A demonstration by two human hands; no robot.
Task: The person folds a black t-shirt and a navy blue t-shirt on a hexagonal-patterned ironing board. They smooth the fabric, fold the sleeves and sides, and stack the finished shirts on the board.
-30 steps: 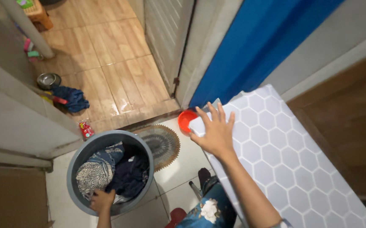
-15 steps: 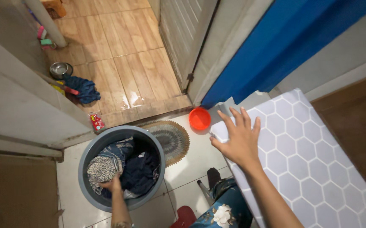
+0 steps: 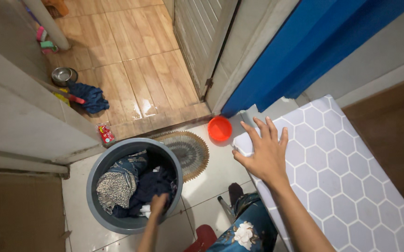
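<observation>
A grey round tub point(image 3: 100, 162) stands on the white tiled floor, full of clothes: a pale patterned piece at the left, dark blue ones point(image 3: 148, 184) at the right. My left hand point(image 3: 157, 204) reaches down into the tub's near right side and closes on the dark clothes, next to a bit of white cloth. My right hand point(image 3: 265, 151) lies flat with fingers spread on the corner of a surface with a pale hexagon pattern point(image 3: 342, 177).
A small red bowl point(image 3: 219, 128) and a round woven mat point(image 3: 190, 151) lie on the floor by the doorway. Beyond it, wet brown tiles hold a blue rag point(image 3: 89, 97) and a metal bowl point(image 3: 63, 75). A blue curtain point(image 3: 304, 51) hangs at right.
My left hand has moved from the tub's near left rim, across the clothes, to the near right side. The right hand stays on the patterned surface. The view has shifted slightly.
</observation>
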